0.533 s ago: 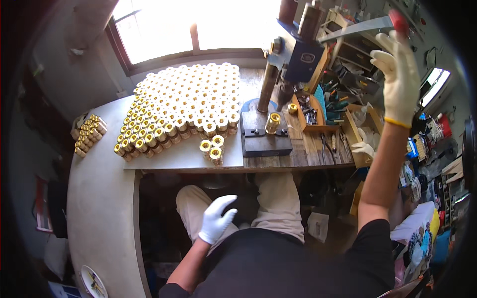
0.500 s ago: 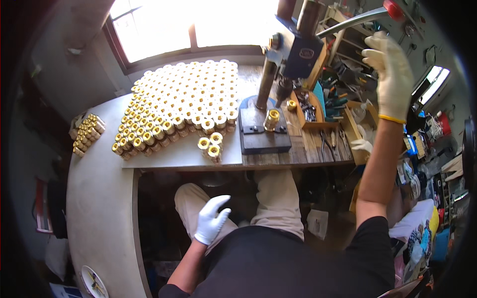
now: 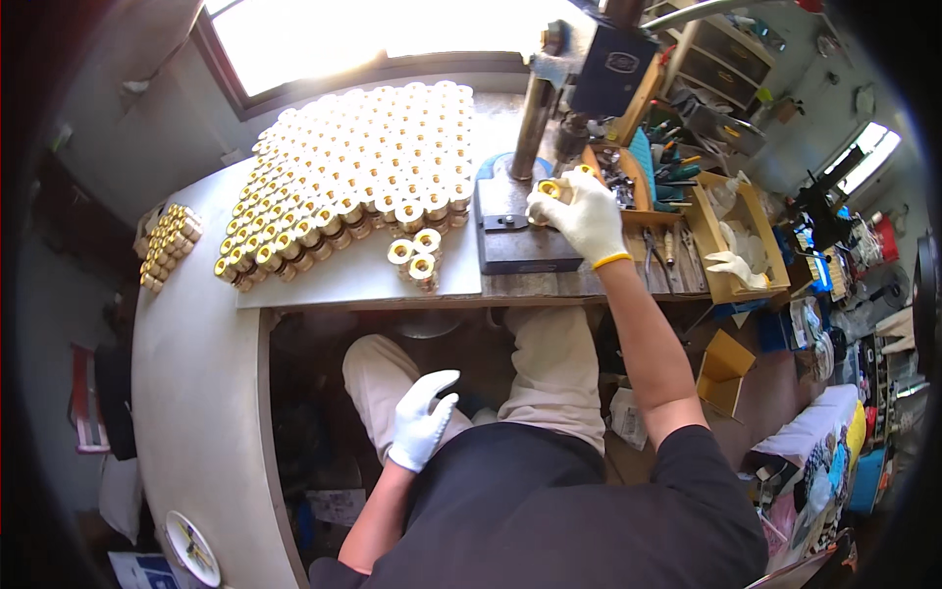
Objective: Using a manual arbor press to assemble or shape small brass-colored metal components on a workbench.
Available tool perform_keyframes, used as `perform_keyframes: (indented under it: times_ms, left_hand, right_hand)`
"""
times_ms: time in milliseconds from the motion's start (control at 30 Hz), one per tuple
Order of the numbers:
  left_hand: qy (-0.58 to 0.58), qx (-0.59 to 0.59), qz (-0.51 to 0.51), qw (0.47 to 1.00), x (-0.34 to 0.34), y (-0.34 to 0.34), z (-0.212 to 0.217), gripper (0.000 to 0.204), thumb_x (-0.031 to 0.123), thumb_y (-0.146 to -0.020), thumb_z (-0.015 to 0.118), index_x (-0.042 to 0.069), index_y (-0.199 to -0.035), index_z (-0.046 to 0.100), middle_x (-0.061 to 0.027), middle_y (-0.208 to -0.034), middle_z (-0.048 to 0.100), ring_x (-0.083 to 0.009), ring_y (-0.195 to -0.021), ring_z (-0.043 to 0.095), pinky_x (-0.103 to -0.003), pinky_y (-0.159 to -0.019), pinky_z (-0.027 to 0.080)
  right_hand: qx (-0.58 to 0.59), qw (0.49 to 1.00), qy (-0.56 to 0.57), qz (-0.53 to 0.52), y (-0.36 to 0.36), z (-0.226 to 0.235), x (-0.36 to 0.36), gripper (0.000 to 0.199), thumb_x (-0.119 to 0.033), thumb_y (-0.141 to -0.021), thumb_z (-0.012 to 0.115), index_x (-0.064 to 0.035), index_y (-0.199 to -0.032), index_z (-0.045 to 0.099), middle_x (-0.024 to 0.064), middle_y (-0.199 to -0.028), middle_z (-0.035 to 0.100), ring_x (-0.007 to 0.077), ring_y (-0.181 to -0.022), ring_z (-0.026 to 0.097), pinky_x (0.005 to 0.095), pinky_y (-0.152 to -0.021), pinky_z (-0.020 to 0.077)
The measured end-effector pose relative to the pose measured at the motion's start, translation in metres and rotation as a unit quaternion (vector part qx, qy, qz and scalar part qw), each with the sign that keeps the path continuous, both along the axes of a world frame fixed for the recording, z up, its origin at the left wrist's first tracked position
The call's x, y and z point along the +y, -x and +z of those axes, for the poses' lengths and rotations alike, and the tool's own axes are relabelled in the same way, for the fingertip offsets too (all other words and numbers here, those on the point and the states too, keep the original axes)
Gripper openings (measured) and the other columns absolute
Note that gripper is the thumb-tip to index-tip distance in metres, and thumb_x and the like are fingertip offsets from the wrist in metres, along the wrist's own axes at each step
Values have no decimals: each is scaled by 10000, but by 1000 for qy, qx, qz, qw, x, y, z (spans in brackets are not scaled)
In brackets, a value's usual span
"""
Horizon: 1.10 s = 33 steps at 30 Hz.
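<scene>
My right hand (image 3: pixel 591 221), in a cream glove with a yellow cuff, is closed around a brass fitting (image 3: pixel 548 187) on the dark base (image 3: pixel 525 257) of a blue bench press (image 3: pixel 613 74). Its fingers hide much of the fitting. Just behind the fingertips, a second small brass piece (image 3: pixel 586 170) shows in part. My left hand (image 3: pixel 422 422), in a white glove, hovers over my lap, holding nothing, with thumb and fingers apart. A small group of brass fittings (image 3: pixel 421 265) stands upright left of the press, in front of a large block of similar fittings (image 3: pixel 383 157).
On the far left stands a smaller cluster of brass fittings (image 3: pixel 171 243). Right of the press are a wooden tray (image 3: pixel 643 218) of small parts, pliers (image 3: pixel 651 257) and a box (image 3: pixel 775 257) with gloves. The press lever (image 3: pixel 692 12) runs overhead. A white plate (image 3: pixel 192 550) lies lower left.
My right hand has come down from beside the lever's red knob to the fitting on the press base and closed on it. My left hand stays over my lap, open.
</scene>
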<state>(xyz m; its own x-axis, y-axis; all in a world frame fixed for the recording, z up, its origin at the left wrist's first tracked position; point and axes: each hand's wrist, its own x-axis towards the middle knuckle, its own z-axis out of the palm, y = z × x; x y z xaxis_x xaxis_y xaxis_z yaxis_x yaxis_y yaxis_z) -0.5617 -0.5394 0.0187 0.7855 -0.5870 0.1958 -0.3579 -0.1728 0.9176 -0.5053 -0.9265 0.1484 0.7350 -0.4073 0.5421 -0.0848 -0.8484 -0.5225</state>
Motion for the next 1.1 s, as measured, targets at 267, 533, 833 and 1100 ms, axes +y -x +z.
perform_keyframes:
  times_ms: [267,533,833,1100]
  left_hand:
    - [-4,4,-7,1000,-10,0,-3,369,92,-967,783,32,-1329,748,-156,-1313,759,-333,-1216,724,-394,-1073,560]
    - [-20,-157,42,987,-3,-57,25,438,60,-881,843,11,-1304,743,-173,-1318,741,-358,-1248,687,-440,-1114,529]
    - [-190,-402,33,895,-59,-141,106,794,345,-752,945,123,-1457,656,-166,-1425,655,-392,-1314,609,-517,-1101,519]
    - [-252,-395,19,883,-108,-155,85,658,501,-767,900,237,-1334,697,-95,-1363,615,-320,-1195,609,-491,-881,510]
  right_hand:
    - [-65,976,-197,58,17,4,11,223,-115,-934,849,62,-1050,781,100,-931,817,125,-814,776,285,-777,626]
    - [-6,976,-1,217,21,-8,80,324,-291,-863,904,-56,-1065,809,123,-993,783,270,-884,768,366,-811,602]
    - [72,977,26,198,-25,-54,110,409,-469,-967,757,-112,-1166,767,152,-996,754,355,-920,750,466,-804,597]
    - [57,969,-176,161,65,-50,76,380,-177,-943,862,57,-1225,762,131,-937,756,205,-828,706,348,-827,581]
